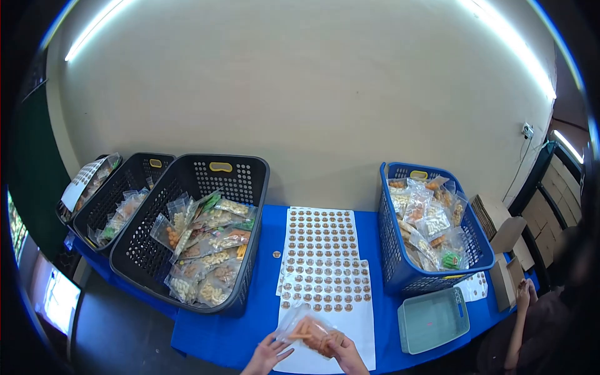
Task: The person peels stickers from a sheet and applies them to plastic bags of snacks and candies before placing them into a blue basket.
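Observation:
My right hand (pixel 345 351) pinches the right edge of a clear plastic snack bag (pixel 307 331) with orange-brown pieces and sticks inside. At the bag's left edge, my left hand (pixel 270 353) is open, its fingers apart and fingertips right by the plastic. Beneath the bag lies a white sticker sheet (pixel 356 331) with rows of round brown stickers; its lower part is bare backing. Another sticker sheet (pixel 320 234) lies partly under it, farther back. One loose round sticker (pixel 276 254) is on the blue tablecloth left of the sheets.
A large black basket (pixel 140 247) of filled bags stands left, with more black baskets (pixel 134 164) beyond. At right are a blue basket (pixel 390 240) of bags, a pale green tray (pixel 434 322) and cardboard boxes (pixel 503 281). Another person's hands (pixel 526 292) show at far right.

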`<state>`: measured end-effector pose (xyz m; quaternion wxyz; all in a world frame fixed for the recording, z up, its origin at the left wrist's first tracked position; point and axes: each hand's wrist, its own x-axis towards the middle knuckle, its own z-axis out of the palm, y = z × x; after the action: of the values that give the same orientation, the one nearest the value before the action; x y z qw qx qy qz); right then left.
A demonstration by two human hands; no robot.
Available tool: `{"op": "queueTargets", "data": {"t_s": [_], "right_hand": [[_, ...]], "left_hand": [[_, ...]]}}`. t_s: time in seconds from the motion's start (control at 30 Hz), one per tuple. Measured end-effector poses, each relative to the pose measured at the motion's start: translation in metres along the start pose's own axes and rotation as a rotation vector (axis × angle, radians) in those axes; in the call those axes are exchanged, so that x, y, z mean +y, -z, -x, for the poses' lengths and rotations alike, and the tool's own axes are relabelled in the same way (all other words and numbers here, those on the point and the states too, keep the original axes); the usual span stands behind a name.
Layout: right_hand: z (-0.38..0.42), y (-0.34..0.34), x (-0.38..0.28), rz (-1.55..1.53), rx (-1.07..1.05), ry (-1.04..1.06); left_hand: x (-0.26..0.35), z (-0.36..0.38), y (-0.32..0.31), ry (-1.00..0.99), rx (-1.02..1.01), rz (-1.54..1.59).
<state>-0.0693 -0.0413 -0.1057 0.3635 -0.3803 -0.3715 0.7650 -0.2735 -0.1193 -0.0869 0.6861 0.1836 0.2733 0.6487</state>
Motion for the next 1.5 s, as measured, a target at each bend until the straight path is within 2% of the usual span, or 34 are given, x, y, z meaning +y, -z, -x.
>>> {"op": "queueTargets", "data": {"t_s": [0.07,0.1,0.13,0.2,0.23,0.27,0.33,0.4,0.47,0.63,0.73,0.8,0.93,1.0,1.07,1.1,1.2,1.23,1.5], "right_hand": [[0.003,-0.008,0.015,-0.158,0.049,0.034],[0.008,-0.024,0.007,-0.161,0.066,0.021],[0.005,-0.028,0.013,-0.162,0.025,-0.094],[0.012,-0.038,-0.004,0.089,0.049,-0.119],[0.005,-0.031,-0.010,0.227,0.037,0.018],[-0.001,-0.023,-0.017,0.366,0.017,0.153],[-0.003,-0.027,-0.076,0.303,0.101,0.298],[-0.018,-0.006,-0.095,0.316,0.169,0.494],[-0.031,0.004,-0.101,0.290,0.286,0.522],[-0.053,0.023,-0.073,0.344,0.270,0.508],[-0.062,0.026,-0.061,0.354,0.254,0.481],[-0.072,0.030,-0.060,0.380,0.233,0.486],[-0.109,0.062,-0.028,0.506,0.276,0.422],[-0.136,0.116,0.029,0.900,0.457,0.387],[-0.140,0.160,0.082,1.080,0.529,0.470],[-0.138,0.158,0.088,1.172,0.555,0.512],[-0.142,0.145,0.084,1.450,0.517,0.399],[-0.143,0.139,0.074,1.430,0.495,0.252],[-0.163,0.141,0.084,1.358,0.585,0.219]], "left_hand": [[-0.033,0.001,0.009,-0.082,-0.031,-0.374],[-0.051,0.003,0.019,-0.024,0.050,-0.532],[-0.049,0.001,0.009,-0.045,0.129,-0.507],[-0.039,-0.008,-0.015,-0.071,0.299,-0.447],[-0.027,-0.007,-0.016,0.019,0.315,-0.361],[-0.016,-0.005,-0.020,-0.049,0.247,-0.423],[0.003,0.003,-0.026,-0.152,0.225,-0.584],[0.019,0.015,-0.028,-0.102,0.236,-0.654],[0.024,0.024,-0.029,-0.174,0.248,-0.658],[0.033,0.063,-0.017,-0.298,0.324,-0.581],[0.042,0.100,0.001,-0.304,0.532,-0.677],[0.049,0.120,0.008,-0.475,0.666,-0.616],[0.063,0.164,0.034,-0.674,0.937,-0.695],[0.070,0.173,0.044,-0.706,0.952,-0.734],[0.076,0.170,0.037,-0.772,1.046,-0.694],[0.077,0.170,0.042,-0.786,1.003,-0.674],[0.071,0.164,0.041,-0.798,1.031,-0.688],[0.073,0.162,0.036,-0.764,0.991,-0.717],[0.077,0.134,0.007,-0.788,0.863,-0.760]]}}
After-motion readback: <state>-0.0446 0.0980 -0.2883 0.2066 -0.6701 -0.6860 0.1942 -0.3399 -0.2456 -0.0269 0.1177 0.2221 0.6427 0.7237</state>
